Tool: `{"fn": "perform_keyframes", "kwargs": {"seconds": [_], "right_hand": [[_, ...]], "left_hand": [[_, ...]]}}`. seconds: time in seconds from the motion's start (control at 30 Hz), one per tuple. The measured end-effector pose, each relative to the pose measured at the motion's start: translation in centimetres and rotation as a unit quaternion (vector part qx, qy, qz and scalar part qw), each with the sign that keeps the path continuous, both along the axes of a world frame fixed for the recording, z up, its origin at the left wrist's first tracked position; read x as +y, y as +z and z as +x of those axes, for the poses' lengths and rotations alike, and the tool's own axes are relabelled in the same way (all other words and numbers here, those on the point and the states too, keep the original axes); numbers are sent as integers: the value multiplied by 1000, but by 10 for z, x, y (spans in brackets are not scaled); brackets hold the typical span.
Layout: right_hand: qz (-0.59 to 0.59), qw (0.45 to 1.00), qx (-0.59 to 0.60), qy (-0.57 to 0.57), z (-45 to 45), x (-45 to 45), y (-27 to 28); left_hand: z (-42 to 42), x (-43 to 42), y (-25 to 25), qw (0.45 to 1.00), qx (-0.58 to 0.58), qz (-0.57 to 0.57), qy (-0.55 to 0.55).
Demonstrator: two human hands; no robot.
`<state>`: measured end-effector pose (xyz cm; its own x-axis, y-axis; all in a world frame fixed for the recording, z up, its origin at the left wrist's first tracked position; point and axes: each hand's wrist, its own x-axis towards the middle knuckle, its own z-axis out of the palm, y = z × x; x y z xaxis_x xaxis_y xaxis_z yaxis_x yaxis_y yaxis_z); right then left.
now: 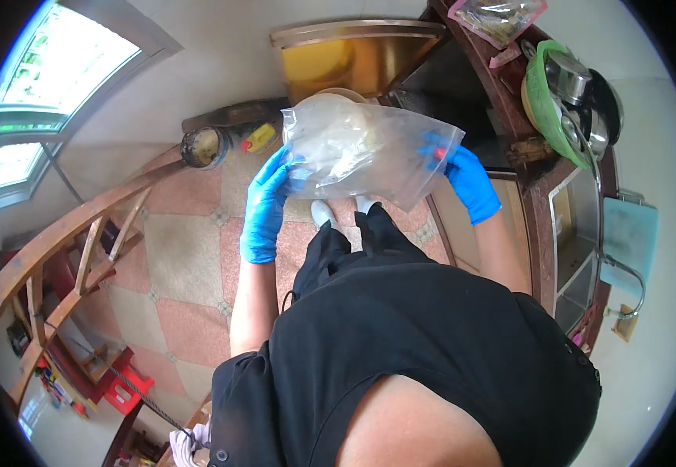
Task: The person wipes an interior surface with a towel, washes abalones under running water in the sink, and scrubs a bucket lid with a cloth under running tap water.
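Note:
A clear plastic bag (361, 152) is stretched sideways between both hands, in front of my body and above the floor. My left hand (266, 198), in a blue glove, is closed on the bag's left edge; its fingertips show faintly through the film. On the other side my right hand (468, 187), gloved in blue too, grips the right edge, with its fingers partly behind the plastic. A small red piece (440, 153) shows by the right fingers; I cannot tell what it is. Pale round shapes show through or behind the bag, and I cannot make out whether anything is inside.
To the right runs a counter with a green basket (542, 105) of metal pots, a sink (575, 233) and a faucet (626, 268). A blue-green board (630, 237) lies beyond. On the left stand a wooden railing (81, 214), a bucket (204, 148) and a yellow container (259, 138).

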<state>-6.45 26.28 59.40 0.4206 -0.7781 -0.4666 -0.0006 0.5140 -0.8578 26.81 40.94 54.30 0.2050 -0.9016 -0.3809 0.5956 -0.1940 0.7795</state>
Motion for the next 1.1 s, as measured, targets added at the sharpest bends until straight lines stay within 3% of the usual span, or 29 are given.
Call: {"fn": "perform_keyframes", "kwargs": {"seconds": [0.5, 0.7, 1.1], "right_hand": [[-33, 999, 0, 0, 24, 1, 22], [7, 998, -62, 9, 30, -7, 15], [0, 997, -64, 32, 42, -18, 2]], "left_hand": [[6, 17, 7, 998, 22, -5, 52], [13, 19, -2, 997, 53, -16, 44], [11, 27, -8, 995, 45, 10, 84]]}}
